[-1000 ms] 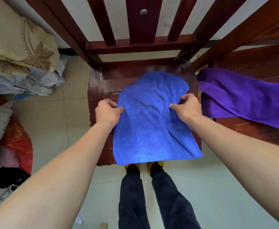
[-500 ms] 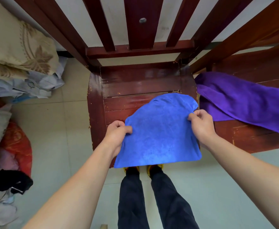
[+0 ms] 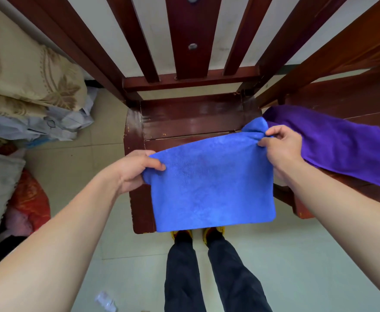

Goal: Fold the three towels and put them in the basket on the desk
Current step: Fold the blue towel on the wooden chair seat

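Fingers and thumb of our left grip pinch the upper left corner of the one blue fleecy microfibre towel; our right grip clamps its bunched upper right corner. Stretched between the two, it hangs as a soft rectangle over the front of the glossy dark red wooden chair seat. One purple towel lies rumpled on a second wooden seat, just beside our right grip. Pale tiled floor lies open leftward, up to the stacked bedding.

One head-worn camera (wide-angle) looks steeply down, close above the chair seat
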### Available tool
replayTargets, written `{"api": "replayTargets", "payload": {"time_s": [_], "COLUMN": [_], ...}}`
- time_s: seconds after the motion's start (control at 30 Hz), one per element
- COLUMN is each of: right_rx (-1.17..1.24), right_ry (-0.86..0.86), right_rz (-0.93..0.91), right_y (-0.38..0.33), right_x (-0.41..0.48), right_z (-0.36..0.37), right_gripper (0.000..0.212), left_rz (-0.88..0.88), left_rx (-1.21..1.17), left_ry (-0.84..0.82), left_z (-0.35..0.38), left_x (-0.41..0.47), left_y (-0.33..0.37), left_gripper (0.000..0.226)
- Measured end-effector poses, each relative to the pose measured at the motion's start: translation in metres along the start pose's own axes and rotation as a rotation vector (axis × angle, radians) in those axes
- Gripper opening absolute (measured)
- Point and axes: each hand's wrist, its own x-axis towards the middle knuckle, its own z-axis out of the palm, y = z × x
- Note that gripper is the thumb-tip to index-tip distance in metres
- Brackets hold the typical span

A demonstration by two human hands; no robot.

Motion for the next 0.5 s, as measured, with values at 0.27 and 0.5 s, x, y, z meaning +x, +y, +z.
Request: {"api": "replayTargets", "payload": {"time_s": [0.27, 0.5], "right_rx": [-0.07, -0.212], "right_ry": [0.013, 0.099], "right_rz": [-0.129, -0.122], "right_y": [-0.023, -0.014], "right_x": [0.015, 0.044], "right_z": [0.015, 0.033], "right_gripper": [0.037, 0.045], "left_rz": [0.41, 0.518], "left_rx": [0.375, 0.789], "left_ry": [0.64, 0.815], "left_z": [-0.005, -0.014], "left_x": [0.012, 0.04], "left_y": [0.041, 0.054], "left_gripper": [0.027, 0.046]}}
